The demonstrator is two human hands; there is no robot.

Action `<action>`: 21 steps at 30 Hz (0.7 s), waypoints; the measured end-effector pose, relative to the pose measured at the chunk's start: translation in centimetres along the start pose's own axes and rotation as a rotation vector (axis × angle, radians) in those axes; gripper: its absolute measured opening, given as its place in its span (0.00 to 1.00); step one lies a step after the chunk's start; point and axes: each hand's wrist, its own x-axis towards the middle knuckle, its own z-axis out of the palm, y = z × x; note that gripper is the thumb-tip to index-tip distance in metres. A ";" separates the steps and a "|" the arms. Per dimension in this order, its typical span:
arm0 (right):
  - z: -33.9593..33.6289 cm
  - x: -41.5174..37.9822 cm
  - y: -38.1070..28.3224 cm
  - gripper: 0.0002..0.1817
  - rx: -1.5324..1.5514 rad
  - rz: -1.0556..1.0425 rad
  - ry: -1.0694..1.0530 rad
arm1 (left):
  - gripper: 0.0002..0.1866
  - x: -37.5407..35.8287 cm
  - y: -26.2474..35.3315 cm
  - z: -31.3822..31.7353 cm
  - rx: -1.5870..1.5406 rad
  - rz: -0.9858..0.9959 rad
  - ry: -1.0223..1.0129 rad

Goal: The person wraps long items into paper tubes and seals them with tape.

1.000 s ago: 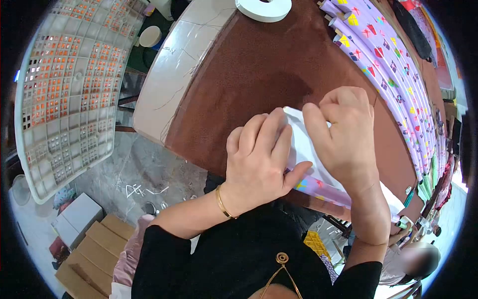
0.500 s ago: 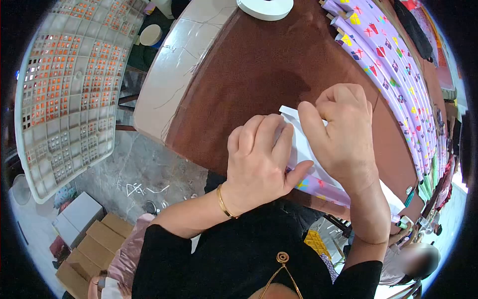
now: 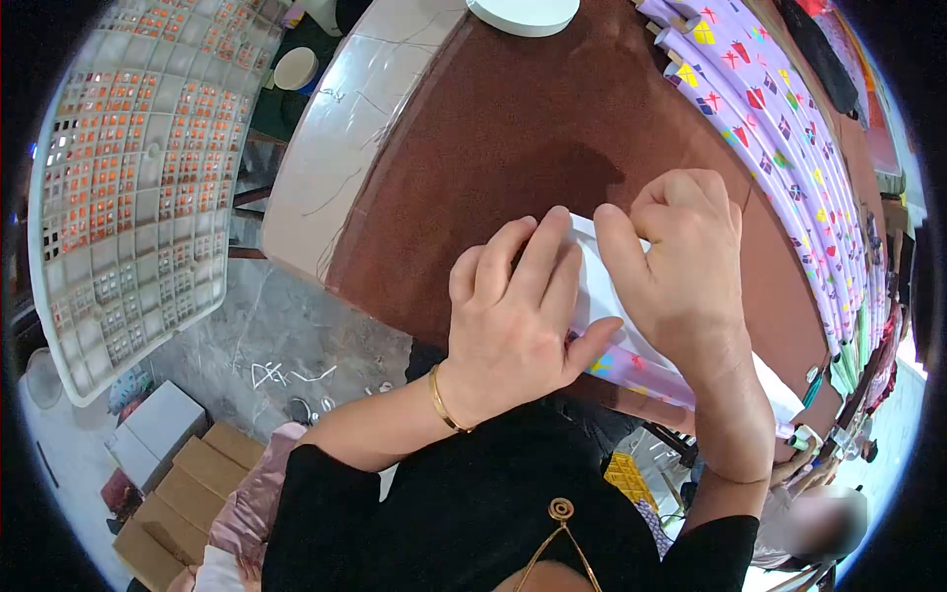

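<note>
Both hands press down on a roll of wrapping paper (image 3: 631,370) at the near edge of a brown felt-covered table (image 3: 513,128). Left hand (image 3: 518,316) lies palm-down, its 4 fingers (image 3: 538,259) held close together and stretched forward over the paper's white reverse side (image 3: 592,286), while the thumb angles right along the lilac printed surface just under it. Right hand (image 3: 686,266) sits just beside the left, knuckles up, fingers curled narrow; its index finger points back toward the left hand's fingertips and pins the white sheet against the roll. Whether the tucked right fingertips pinch the paper's edge cannot be told, since the hand covers them. Between the 2 sets of fingers a strip of white paper shows, and below the left thumb the lilac roll runs off to the right, under the right wrist.

Beyond the right knuckles, well apart, a stack of lilac printed paper rolls (image 3: 779,128) lies along the table's far side. Ahead of the left fingertips, at the table's far end, sits a white tape roll (image 3: 523,12). Off to the left of the left hand, past the table edge, hangs a white compartment tray (image 3: 128,178) filled with small orange pieces. A gold bangle (image 3: 441,400) circles the left wrist.
</note>
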 end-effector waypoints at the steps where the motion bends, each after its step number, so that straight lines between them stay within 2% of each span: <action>1: 0.0 0.0 0.0 0.17 0.000 0.000 -0.001 | 0.31 0.0 0.0 0.0 0.000 0.000 -0.001; 21: 0.4 0.0 0.4 0.18 -0.019 0.006 0.007 | 0.31 0.1 0.0 -0.1 0.013 0.013 -0.012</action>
